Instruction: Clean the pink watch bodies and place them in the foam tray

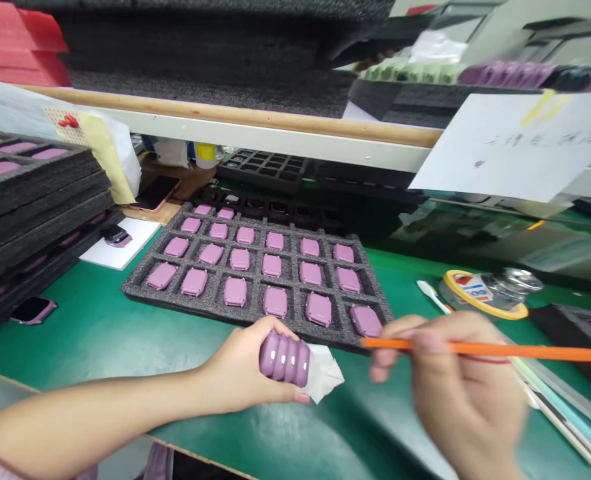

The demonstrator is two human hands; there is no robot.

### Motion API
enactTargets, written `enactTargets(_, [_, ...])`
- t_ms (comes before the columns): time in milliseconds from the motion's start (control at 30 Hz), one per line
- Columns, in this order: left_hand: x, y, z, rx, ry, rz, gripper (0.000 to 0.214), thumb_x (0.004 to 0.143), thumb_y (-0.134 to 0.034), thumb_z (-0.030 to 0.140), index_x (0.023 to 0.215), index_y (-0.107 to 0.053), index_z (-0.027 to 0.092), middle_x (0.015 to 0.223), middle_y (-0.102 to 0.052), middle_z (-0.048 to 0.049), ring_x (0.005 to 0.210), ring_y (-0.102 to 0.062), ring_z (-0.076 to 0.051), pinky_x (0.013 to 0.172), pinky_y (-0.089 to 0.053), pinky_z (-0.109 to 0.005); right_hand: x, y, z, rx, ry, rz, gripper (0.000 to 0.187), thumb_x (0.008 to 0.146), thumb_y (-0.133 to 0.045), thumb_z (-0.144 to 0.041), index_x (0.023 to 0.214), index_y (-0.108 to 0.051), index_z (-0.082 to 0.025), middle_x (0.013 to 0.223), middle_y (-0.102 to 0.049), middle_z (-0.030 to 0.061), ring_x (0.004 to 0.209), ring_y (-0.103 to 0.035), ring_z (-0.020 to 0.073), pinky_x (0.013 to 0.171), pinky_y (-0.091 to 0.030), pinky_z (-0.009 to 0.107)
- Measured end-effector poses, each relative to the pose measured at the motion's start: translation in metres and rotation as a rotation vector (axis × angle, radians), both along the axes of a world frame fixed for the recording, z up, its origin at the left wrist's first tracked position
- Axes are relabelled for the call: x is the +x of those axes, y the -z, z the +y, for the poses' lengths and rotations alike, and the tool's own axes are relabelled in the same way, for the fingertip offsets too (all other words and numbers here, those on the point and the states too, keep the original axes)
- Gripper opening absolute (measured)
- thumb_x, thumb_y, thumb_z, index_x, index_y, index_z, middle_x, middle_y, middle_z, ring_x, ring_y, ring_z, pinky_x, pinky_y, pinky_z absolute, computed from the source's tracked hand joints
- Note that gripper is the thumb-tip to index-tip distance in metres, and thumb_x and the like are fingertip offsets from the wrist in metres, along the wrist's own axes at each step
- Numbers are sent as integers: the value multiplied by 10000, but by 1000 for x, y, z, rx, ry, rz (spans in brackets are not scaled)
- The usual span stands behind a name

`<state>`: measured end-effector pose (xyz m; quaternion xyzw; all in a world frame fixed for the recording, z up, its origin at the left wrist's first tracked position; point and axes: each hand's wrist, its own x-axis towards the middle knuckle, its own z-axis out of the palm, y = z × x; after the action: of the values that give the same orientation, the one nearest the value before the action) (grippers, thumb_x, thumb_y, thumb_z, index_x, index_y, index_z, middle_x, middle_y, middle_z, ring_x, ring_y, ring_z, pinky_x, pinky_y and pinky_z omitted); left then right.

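My left hand [248,370] is wrapped round a short row of glossy purple watch cases [284,359], pressed side by side. A crumpled white wipe [324,373] sticks out from the same grip, at the right end of the row. To the right, my right hand [455,387], slightly blurred, pinches a thin orange stick [535,351] whose tip points left toward the cases without touching them. Just beyond both hands lies a dark foam tray [295,319], its compartments holding many purple watch cases [235,291] laid flat.
Stacked foam trays [40,200] stand at the left, near a loose watch [33,310] and a white pad [120,247]. A yellow tape roll [485,297], a metal-capped glass bottle [513,283] and long strips [565,400] lie at right. A shelf edge [255,130] crosses above.
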<state>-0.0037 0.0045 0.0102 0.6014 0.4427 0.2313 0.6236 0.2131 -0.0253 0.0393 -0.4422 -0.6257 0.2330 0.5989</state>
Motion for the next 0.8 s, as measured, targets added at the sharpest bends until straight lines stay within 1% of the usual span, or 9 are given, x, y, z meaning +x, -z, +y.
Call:
enactTargets(67, [-1, -1, 0, 14, 10, -21, 565, 544, -915, 258, 998, -582, 210, 979, -706, -9, 929, -640, -217, 849, -493, -340, 33, -12, 0, -45, 229, 60, 260, 1012, -521, -422, 793, -497, -283, 607, -570, -31, 477, -572, 160, 453, -483, 291])
enactTargets(167, [-2, 0, -1, -1, 14, -63, 518, 586, -886, 270, 994, -571, 219, 982, -697, -8, 915, -649, -220, 848, -502, -356, 81, -11, -7, -258, 429, -425, 540, 1023, -317, -583, 593, -434, -278, 454, -506, -23, 372, -521, 166, 382, -432, 292])
enactTargets(267, [-3, 4, 0, -86, 27, -97, 526, 605, -869, 279, 1020, -550, 230, 966, -677, -2, 903, -677, -239, 857, -514, -390, 106, 9, -20, -421, 416, -692, 566, 933, -457, -636, 497, -459, -276, 394, -539, 2, 326, -522, 195, 356, -388, 305])
enactTargets(367, [-4, 9, 3, -122, 64, -110, 558, 616, -867, 288, 1063, -537, 239, 964, -674, -5, 920, -697, -266, 885, -514, -428, 113, 29, -28, -490, 397, -810, 495, 914, -526, -543, 504, -502, -266, 403, -569, 0, 349, -568, 216, 385, -389, 301])
enactTargets(467, [-6, 8, 6, -127, 98, -133, 563, 620, -880, 319, 1060, -539, 235, 1001, -686, -23, 942, -698, -274, 910, -511, -437, 124, 34, -29, -481, 441, -880, 378, 924, -533, -473, 616, -570, -258, 473, -611, 2, 415, -617, 232, 426, -416, 306])
enactTargets(533, [-9, 3, 7, -163, 107, -155, 568, 614, -893, 351, 1047, -545, 233, 1012, -697, -34, 952, -697, -275, 925, -508, -440, 137, 32, -25, -427, 471, -902, 285, 933, -506, -445, 811, -667, -244, 753, -744, 69, 596, -706, 258, 498, -482, 332])
enactTargets(633, [-11, -6, 7, -296, 97, -209, 620, 586, -920, 402, 1053, -546, 237, 1013, -717, -47, 914, -709, -267, 925, -510, -452, 153, 32, -15, -342, 428, -931, 308, 926, -499, -414, 1076, -713, -251, 1169, -735, 108, 924, -739, 274, 675, -565, 377])
enactTargets(733, [-12, -12, 5, -449, 84, -304, 687, 543, -946, 429, 1068, -543, 246, 1092, -715, -69, 870, -727, -252, 941, -502, -462, 159, 37, -6, -283, 364, -967, 287, 912, -551, -452, 974, -753, -259, 1020, -777, 71, 957, -722, 283, 857, -552, 441])
enactTargets(800, [-12, -11, 5, -474, 84, -327, 697, 539, -948, 429, 1073, -538, 249, 1108, -709, -72, 859, -730, -248, 936, -500, -460, 162, 39, -1, -251, 385, -983, 309, 924, -560, -484, 900, -752, -244, 905, -777, 73, 913, -713, 292, 867, -538, 462])
